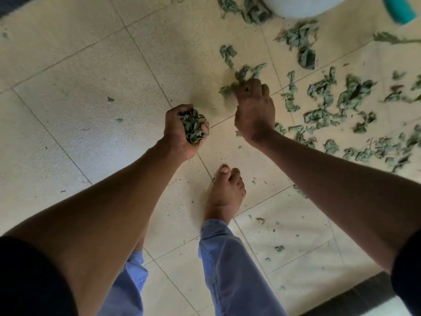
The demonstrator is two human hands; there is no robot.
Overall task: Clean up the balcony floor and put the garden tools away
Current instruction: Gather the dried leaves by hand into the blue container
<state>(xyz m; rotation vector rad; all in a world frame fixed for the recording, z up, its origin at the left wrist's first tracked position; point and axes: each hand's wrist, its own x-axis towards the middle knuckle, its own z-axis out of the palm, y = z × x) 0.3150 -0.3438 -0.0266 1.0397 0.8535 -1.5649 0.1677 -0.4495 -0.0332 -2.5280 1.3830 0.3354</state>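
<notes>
My left hand (181,131) is cupped palm-up and grips a handful of dried green leaves (193,128) above the beige tiled floor (86,92). My right hand (254,110) reaches down further ahead, its fingers pinching a few leaves (247,73) off the tiles. Several more crumpled leaves (341,106) lie scattered over the floor to the right and toward the top. Small leaf crumbs dot the tiles near my bare foot (225,192).
A white rounded container (300,6) sits at the top edge, with a teal handle-like object (398,9) beside it. My legs in blue trousers (230,265) stand at the bottom centre. A dark ledge (355,297) runs along the bottom right.
</notes>
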